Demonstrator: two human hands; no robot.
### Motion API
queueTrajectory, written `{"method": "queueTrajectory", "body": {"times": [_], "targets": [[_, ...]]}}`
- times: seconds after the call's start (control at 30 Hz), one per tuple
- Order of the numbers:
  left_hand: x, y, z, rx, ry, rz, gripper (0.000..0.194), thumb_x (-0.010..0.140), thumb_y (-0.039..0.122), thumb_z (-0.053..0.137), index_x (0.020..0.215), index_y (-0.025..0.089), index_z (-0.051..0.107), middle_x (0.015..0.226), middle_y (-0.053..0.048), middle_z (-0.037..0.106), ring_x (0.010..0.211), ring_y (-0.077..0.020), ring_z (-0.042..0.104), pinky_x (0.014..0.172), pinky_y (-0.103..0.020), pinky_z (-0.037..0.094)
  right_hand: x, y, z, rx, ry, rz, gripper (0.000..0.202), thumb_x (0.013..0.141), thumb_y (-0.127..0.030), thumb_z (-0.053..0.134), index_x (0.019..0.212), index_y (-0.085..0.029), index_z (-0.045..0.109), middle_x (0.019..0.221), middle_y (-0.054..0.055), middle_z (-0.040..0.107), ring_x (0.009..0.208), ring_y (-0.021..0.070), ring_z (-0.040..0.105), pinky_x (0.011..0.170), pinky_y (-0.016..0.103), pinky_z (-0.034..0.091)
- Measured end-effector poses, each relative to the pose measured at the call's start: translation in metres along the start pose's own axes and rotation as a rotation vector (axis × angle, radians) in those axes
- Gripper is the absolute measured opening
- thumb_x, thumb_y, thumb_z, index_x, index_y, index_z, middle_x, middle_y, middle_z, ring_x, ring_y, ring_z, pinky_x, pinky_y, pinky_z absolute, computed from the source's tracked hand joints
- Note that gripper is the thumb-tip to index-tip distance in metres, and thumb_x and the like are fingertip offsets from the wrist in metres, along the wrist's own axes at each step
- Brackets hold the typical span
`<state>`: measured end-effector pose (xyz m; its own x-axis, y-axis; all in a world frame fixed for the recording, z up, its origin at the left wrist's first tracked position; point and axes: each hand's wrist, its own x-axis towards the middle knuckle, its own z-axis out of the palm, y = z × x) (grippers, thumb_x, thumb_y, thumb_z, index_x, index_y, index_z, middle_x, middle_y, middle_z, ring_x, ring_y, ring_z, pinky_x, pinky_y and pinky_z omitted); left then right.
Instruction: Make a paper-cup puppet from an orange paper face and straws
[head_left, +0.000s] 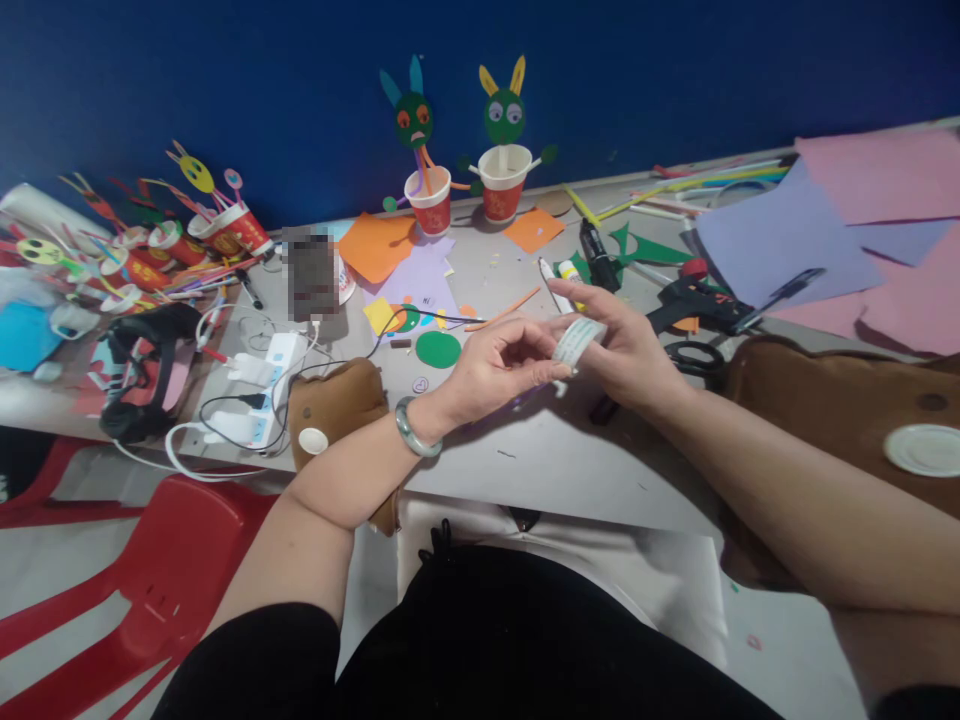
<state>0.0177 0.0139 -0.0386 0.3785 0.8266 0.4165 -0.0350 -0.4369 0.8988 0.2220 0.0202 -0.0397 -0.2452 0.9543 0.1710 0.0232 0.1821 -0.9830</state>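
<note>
Above the front of the grey table, my two hands meet at a small white roll of tape (579, 342) with faint printed marks. My right hand (626, 352) grips the roll, its forefinger reaching out past it. Thumb and fingers of my left hand (491, 368) are pinched together at the roll's left side, by a small whitish bit that hangs there. A green paper oval (439, 349) lies just left of my left hand. Beyond my hands are a white marker (553, 284) and a black marker (598, 257).
Two red paper cups (430, 208) with paper-faced figures stand at the back. A black glue gun (697, 298) and purple paper (780, 235) lie at right. A white power strip (276, 385) with cables, a brown cushion-like piece (341, 400) and a red chair (180, 560) are at left.
</note>
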Motion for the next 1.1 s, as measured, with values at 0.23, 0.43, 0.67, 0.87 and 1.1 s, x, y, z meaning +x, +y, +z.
{"method": "queueTrajectory", "body": {"times": [0.23, 0.43, 0.67, 0.87, 1.1], "targets": [[0.002, 0.007, -0.001, 0.007, 0.044, -0.077, 0.056, 0.077, 0.072, 0.094, 0.085, 0.021, 0.074, 0.094, -0.003, 0.07, 0.071, -0.0102, 0.052, 0.065, -0.028, 0.046, 0.0, -0.014, 0.009, 0.005, 0.068, -0.029, 0.04, 0.081, -0.053, 0.098, 0.108, -0.03, 0.079, 0.1, 0.005, 0.083, 0.087, 0.0237, 0.077, 0.08, 0.039, 0.066], [0.005, 0.015, -0.002, -0.273, 0.016, -0.281, 0.059, 0.078, 0.071, 0.094, 0.086, 0.02, 0.065, 0.091, -0.001, 0.07, 0.076, -0.0105, 0.063, 0.07, -0.028, 0.053, 0.005, -0.015, 0.004, 0.216, -0.033, 0.079, 0.046, 0.07, -0.057, 0.102, 0.093, -0.027, 0.077, 0.088, 0.005, 0.078, 0.078, 0.023, 0.074, 0.071, 0.038, 0.063], [0.004, 0.023, -0.009, -0.387, -0.128, -0.395, 0.057, 0.083, 0.067, 0.093, 0.094, 0.023, 0.058, 0.074, 0.006, 0.061, 0.049, -0.0041, 0.049, 0.048, -0.024, 0.04, 0.011, -0.015, 0.003, 0.429, 0.024, 0.215, 0.041, 0.075, -0.06, 0.094, 0.088, -0.025, 0.078, 0.084, 0.004, 0.079, 0.072, 0.0206, 0.073, 0.071, 0.039, 0.064], [0.005, 0.027, -0.008, -0.385, -0.117, -0.389, 0.061, 0.078, 0.066, 0.097, 0.088, 0.021, 0.057, 0.107, -0.003, 0.076, 0.05, -0.0005, 0.051, 0.046, -0.024, 0.041, 0.02, 0.006, -0.013, 0.336, 0.291, 0.135, 0.032, 0.075, -0.033, 0.092, 0.09, -0.029, 0.065, 0.086, 0.001, 0.075, 0.083, 0.0194, 0.073, 0.086, 0.041, 0.065], [0.006, 0.029, -0.012, -0.427, -0.087, -0.429, 0.057, 0.081, 0.065, 0.093, 0.098, 0.025, 0.056, 0.079, 0.004, 0.068, 0.056, -0.0076, 0.061, 0.052, -0.025, 0.048, 0.021, -0.006, -0.019, 0.311, 0.186, 0.064, 0.028, 0.08, -0.032, 0.076, 0.067, -0.026, 0.051, 0.058, -0.003, 0.041, 0.047, 0.0089, 0.032, 0.047, 0.03, 0.027]]}}
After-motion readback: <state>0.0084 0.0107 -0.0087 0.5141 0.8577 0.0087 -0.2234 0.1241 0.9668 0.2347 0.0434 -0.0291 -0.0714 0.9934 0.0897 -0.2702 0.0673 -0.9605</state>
